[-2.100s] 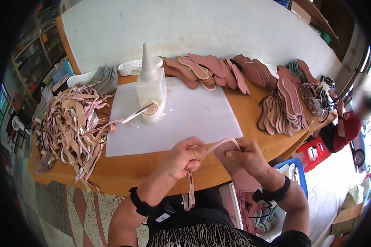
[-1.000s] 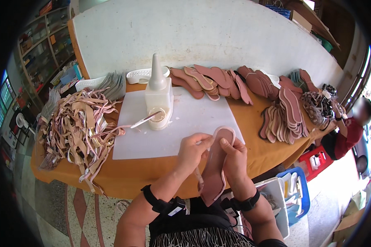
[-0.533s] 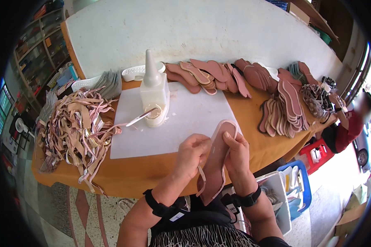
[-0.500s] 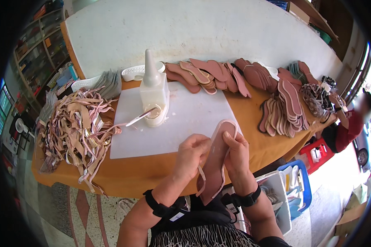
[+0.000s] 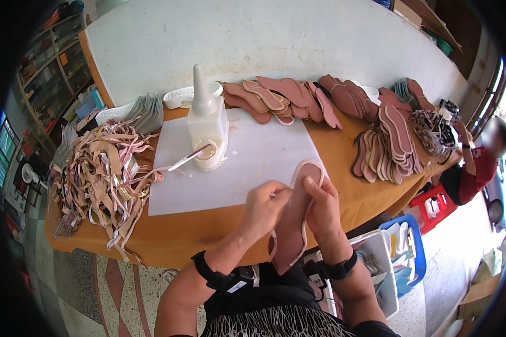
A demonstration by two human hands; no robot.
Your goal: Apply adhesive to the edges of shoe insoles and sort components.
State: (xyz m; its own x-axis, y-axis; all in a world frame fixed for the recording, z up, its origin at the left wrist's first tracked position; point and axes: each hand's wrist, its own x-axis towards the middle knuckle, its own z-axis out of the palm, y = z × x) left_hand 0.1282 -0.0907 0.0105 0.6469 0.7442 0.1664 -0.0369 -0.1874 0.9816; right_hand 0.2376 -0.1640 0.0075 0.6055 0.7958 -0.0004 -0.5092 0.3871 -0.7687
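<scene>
My right hand holds a brown-pink shoe insole upright in front of me, thumb flat on its face and fingers behind it. A pale edging strip runs round the insole's rim and stands a little off it at the lower left. At the insole's left edge, my left hand is closed in a pinch on the strip, though its fingertips partly hide it. Beyond my hands, on a white board, stands a white glue bottle with a cone top. A white-handled brush rests across its open cup.
Tangled tan and pink strips heap up on the left of the orange-clothed table. Insole stacks line the back and right. Below, at right, are a white crate, a blue basket and a red stool. Another person sits at far right.
My left hand has shifted slightly up and right along the insole's edge, and the strip hanging below it now lies closer to the rim. My right hand keeps its hold.
</scene>
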